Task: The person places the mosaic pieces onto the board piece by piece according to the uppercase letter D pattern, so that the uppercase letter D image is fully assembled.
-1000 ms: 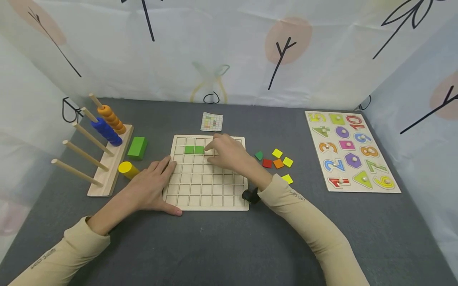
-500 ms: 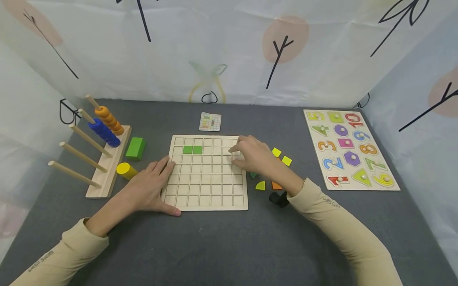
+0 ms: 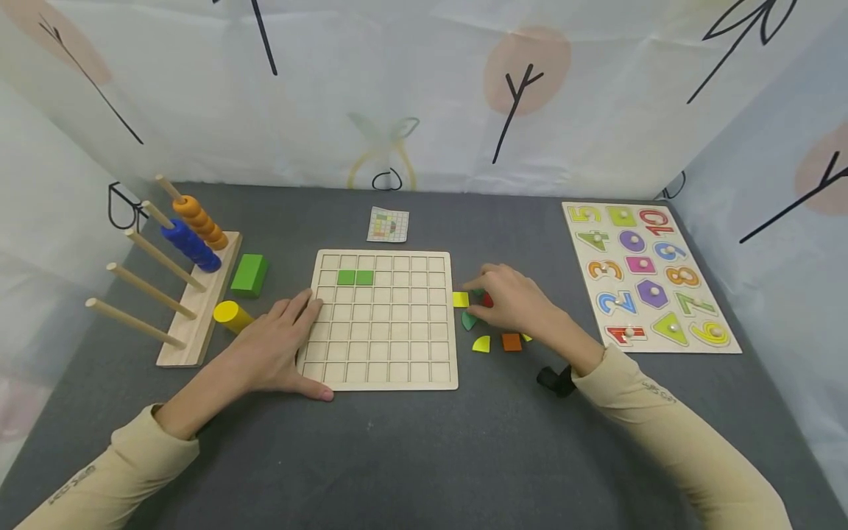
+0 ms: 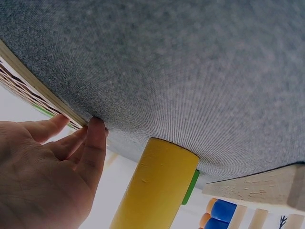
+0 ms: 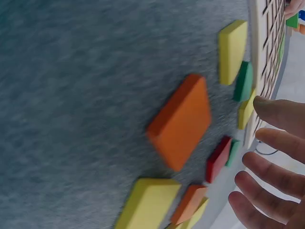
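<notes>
A pale wooden grid board (image 3: 384,331) holds two green squares (image 3: 355,277) side by side in its second row. My left hand (image 3: 278,346) rests along the board's left edge, fingers and thumb extended; in the left wrist view its fingertips touch the edge. To the right of the board, my right hand (image 3: 513,298) hovers over loose coloured pieces, thumb and index finger apart. A yellow square (image 3: 460,299) lies by the board's edge, close to those fingertips. Nearby are a green piece (image 3: 469,320), a yellow quarter-round (image 3: 481,344) and an orange square (image 5: 183,124). The hand partly hides a red piece (image 3: 487,300).
A small pattern card (image 3: 388,224) lies behind the board. On the left stand a peg stacker (image 3: 205,309) with blue and orange beads, a green block (image 3: 249,274) and a yellow cylinder (image 3: 232,315). A number puzzle board (image 3: 652,280) lies at the right.
My right hand has moved from over the grid, beside the green squares, rightward to the loose pieces. My left hand has stayed on the board's edge.
</notes>
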`<move>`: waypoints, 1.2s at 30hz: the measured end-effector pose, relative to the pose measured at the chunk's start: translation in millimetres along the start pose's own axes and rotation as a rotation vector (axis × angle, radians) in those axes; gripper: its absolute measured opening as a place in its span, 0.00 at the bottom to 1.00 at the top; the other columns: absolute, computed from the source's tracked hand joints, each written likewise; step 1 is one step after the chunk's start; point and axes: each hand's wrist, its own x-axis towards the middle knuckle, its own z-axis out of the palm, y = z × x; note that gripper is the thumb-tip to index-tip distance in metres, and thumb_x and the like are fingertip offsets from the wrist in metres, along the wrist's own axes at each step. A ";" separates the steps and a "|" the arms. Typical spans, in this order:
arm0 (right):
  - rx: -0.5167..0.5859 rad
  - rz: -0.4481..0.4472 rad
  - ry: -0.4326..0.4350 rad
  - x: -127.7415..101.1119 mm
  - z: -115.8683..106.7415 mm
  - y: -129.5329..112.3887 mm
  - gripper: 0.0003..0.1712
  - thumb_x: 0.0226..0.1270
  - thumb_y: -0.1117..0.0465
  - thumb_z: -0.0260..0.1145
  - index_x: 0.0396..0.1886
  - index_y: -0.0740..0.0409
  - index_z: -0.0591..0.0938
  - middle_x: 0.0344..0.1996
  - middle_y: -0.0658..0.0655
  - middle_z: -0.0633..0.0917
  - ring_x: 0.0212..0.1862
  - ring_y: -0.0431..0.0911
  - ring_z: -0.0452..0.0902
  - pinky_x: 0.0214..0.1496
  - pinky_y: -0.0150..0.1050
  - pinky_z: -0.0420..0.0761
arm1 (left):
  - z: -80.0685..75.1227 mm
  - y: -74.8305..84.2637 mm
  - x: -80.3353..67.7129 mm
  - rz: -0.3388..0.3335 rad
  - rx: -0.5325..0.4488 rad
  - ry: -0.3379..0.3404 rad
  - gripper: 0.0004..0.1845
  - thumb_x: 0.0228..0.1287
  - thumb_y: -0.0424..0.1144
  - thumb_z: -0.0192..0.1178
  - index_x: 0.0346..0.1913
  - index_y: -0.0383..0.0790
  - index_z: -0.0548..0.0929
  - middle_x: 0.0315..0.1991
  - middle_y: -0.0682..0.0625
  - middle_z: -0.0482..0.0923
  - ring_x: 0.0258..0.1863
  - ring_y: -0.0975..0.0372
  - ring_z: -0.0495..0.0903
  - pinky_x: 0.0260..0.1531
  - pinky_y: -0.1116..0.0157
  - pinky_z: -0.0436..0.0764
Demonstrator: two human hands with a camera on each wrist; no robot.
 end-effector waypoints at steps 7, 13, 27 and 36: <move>0.037 -0.038 0.041 -0.2 6.7 6.4 0.21 0.65 0.58 0.75 0.57 0.59 0.87 0.37 0.59 0.83 0.28 0.44 0.67 0.25 0.33 0.63 | 0.4 0.4 -0.1 -0.005 -0.007 -0.012 0.76 0.34 0.82 0.69 0.77 0.27 0.58 0.77 0.26 0.56 0.71 0.34 0.65 0.61 0.38 0.75; 0.063 -0.068 0.060 3.3 9.9 2.3 0.21 0.65 0.59 0.74 0.55 0.62 0.87 0.34 0.60 0.84 0.25 0.42 0.66 0.25 0.32 0.64 | 0.8 0.4 -0.1 -0.005 -0.015 -0.012 0.76 0.34 0.82 0.69 0.77 0.27 0.58 0.77 0.26 0.55 0.72 0.34 0.65 0.62 0.38 0.75; 0.084 -0.074 0.055 9.1 13.1 -0.6 0.20 0.65 0.61 0.74 0.54 0.65 0.87 0.38 0.61 0.86 0.28 0.43 0.70 0.30 0.33 0.69 | 0.2 0.0 -0.7 -0.003 -0.012 -0.011 0.76 0.34 0.83 0.68 0.77 0.27 0.59 0.77 0.26 0.56 0.71 0.34 0.66 0.62 0.38 0.76; 0.081 -0.087 0.057 11.2 13.3 -2.5 0.20 0.64 0.63 0.74 0.54 0.67 0.87 0.37 0.61 0.85 0.30 0.44 0.70 0.32 0.34 0.69 | 0.0 0.4 -0.9 -0.011 -0.010 -0.018 0.76 0.34 0.82 0.69 0.77 0.27 0.58 0.77 0.26 0.55 0.71 0.34 0.65 0.63 0.38 0.75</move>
